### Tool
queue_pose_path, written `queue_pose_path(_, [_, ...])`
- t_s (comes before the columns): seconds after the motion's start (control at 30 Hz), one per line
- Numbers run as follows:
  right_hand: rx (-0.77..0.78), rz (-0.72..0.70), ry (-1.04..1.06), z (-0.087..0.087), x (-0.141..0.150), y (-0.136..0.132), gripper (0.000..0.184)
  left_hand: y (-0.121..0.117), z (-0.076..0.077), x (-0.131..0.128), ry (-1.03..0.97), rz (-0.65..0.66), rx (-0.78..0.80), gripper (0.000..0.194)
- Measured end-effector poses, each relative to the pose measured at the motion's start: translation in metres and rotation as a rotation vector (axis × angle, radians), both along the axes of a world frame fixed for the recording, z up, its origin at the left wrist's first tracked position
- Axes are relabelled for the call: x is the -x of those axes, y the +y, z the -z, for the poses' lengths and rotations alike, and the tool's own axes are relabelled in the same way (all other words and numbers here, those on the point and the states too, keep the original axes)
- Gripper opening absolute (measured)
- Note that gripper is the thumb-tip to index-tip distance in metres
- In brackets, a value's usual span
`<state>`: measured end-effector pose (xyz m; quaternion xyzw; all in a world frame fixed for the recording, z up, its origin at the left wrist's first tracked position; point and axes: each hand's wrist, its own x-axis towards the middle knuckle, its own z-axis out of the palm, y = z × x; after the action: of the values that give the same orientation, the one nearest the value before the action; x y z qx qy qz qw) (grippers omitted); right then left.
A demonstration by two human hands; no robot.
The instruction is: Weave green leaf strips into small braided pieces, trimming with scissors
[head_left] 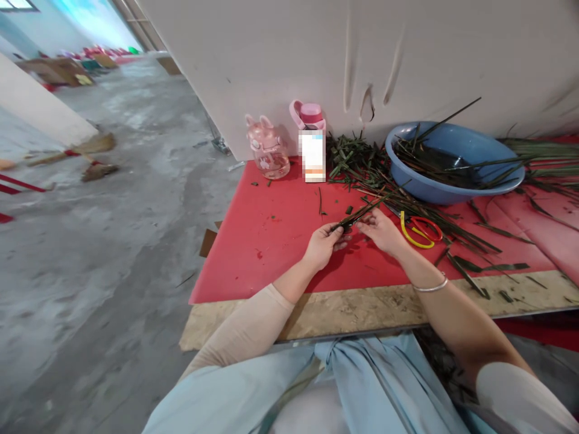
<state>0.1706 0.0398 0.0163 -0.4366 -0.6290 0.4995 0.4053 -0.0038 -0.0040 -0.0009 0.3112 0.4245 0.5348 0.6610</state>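
My left hand (324, 246) is closed around one end of a small bundle of dark green leaf strips (359, 214). The strips look wet and slant up to the right above the red table cover. My right hand (383, 232) is at the bundle's near side, its fingers curled against the strips; the exact grip is partly hidden. Just right of this hand lie scissors (418, 234) with one yellow and one red handle. Behind them, long loose strips (434, 218) spread out beside a blue basin (456, 191) that holds more strips and some water.
A pink bottle with ears (270, 154) and a pink-lidded bottle (311, 114) stand by the wall. Cut leaf pieces (353, 158) are heaped beside them. The board's wooden edge (362, 310) runs along my front. Brooms (93, 147) lie on the concrete floor to the left.
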Motion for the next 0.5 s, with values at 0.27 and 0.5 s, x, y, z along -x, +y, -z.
queue_pose_path(0.27, [-0.210, 0.136, -1.303, -0.017, -0.112, 0.010, 0.029, 0.004, -0.004, 0.004, -0.191, -0.055, 0.052, 0.011])
queue_pose_path(0.5, [-0.101, 0.225, -1.284, -0.022, -0.127, 0.012, 0.059, 0.005, -0.005, 0.006, -0.279, -0.066, 0.072, 0.007])
